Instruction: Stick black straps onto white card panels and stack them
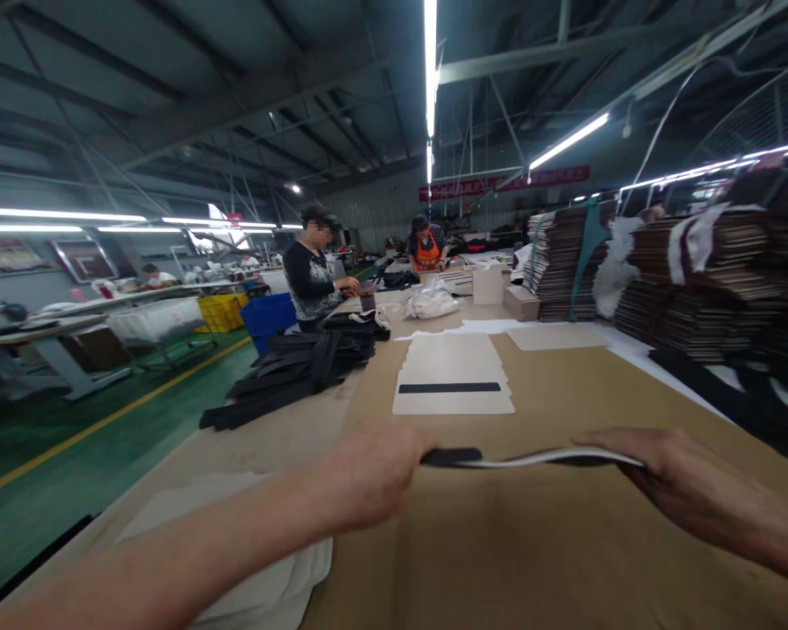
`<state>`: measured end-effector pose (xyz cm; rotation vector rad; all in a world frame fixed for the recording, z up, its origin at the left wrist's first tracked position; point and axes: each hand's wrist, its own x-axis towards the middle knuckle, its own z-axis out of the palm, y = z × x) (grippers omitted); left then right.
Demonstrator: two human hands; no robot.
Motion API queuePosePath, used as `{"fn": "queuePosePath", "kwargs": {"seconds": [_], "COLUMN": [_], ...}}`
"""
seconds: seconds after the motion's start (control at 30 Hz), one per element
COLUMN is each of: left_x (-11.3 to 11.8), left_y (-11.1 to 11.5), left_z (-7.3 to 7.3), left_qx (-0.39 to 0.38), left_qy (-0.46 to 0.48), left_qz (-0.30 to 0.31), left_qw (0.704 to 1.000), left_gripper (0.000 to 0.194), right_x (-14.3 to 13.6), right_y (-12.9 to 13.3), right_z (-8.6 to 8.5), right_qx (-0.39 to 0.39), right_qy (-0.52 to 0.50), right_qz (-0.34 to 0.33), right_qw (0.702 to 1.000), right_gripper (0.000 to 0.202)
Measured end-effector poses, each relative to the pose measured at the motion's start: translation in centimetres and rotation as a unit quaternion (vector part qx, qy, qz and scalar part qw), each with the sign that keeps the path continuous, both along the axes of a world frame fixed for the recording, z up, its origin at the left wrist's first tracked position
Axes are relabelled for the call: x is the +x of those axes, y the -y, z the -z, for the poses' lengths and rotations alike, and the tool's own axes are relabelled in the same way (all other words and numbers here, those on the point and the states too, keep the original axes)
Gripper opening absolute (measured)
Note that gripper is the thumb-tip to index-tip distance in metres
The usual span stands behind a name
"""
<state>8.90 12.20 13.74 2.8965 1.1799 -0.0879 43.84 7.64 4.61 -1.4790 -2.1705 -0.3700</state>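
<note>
Hands apart, my left hand and right hand each grip one end of a thin white sheet with a black strip, held just above the brown table.

A long brown table fills the lower frame; a pale card lies mid-frame, black strips stacked centre-left

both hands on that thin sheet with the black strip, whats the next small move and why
Probably carry the thin sheet forward toward the stack of cut sheets: the left hand and right hand hold its ends just above the table, and the stack lies straight ahead.
</note>
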Motion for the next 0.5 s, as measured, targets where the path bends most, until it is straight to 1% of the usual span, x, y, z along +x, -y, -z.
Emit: {"fn": "queuePosePath", "kwargs": {"seconds": [0.03, 0.07, 0.1, 0.13, 0.17, 0.2, 0.27, 0.33, 0.37, 0.43, 0.5], "left_x": [-0.2, -0.4, -0.8, -1.1, -1.6, -2.0, -2.6, -2.9, -2.8, -2.5, -2.1], "left_y": [-1.7, -3.5, -5.4, -7.4, -9.4, -11.4, -14.8, -17.2, -18.0, -18.8, -18.9], "left_z": [-0.8, -1.4, -1.7, -1.6, -1.2, -0.4, 1.9, 5.0, 6.6, 9.4, 11.5], "left_qx": [0.030, 0.064, 0.097, 0.122, 0.139, 0.152, 0.162, 0.148, 0.134, 0.104, 0.083], "left_qy": [-0.003, -0.003, 0.008, 0.026, 0.042, 0.052, 0.039, -0.001, -0.018, -0.046, -0.063], "left_qz": [-0.005, -0.013, -0.011, -0.004, 0.005, 0.011, -0.001, -0.025, -0.031, -0.038, -0.045], "left_qw": [1.000, 0.998, 0.995, 0.992, 0.989, 0.987, 0.986, 0.989, 0.990, 0.993, 0.994], "left_gripper": [0.047, 0.046, 0.044, 0.042, 0.041, 0.042, 0.044, 0.046, 0.046, 0.045, 0.048], "right_x": [-0.4, -0.9, -1.4, -1.9, -2.4, -2.9, -3.8, -4.8, -5.3, -6.1, -6.6], "right_y": [-1.9, -3.9, -6.0, -8.0, -10.1, -12.0, -15.1, -17.2, -17.8, -18.2, -18.0], "right_z": [-1.1, -1.9, -2.3, -2.4, -2.2, -1.6, 0.3, 2.9, 4.3, 6.7, 8.2], "right_qx": [-0.027, -0.031, -0.016, 0.013, 0.041, 0.059, 0.071, 0.023, -0.016, -0.084, -0.114], "right_qy": [0.008, 0.012, 0.013, 0.012, 0.011, 0.014, 0.032, 0.060, 0.074, 0.095, 0.103], "right_qz": [-0.004, 0.008, 0.033, 0.051, 0.059, 0.055, 0.049, 0.067, 0.080, 0.100, 0.109], "right_qw": [1.000, 0.999, 0.999, 0.999, 0.997, 0.997, 0.996, 0.996, 0.994, 0.987, 0.982], "right_gripper": [0.043, 0.046, 0.048, 0.049, 0.050, 0.051, 0.053, 0.053, 0.051, 0.046, 0.042]}}
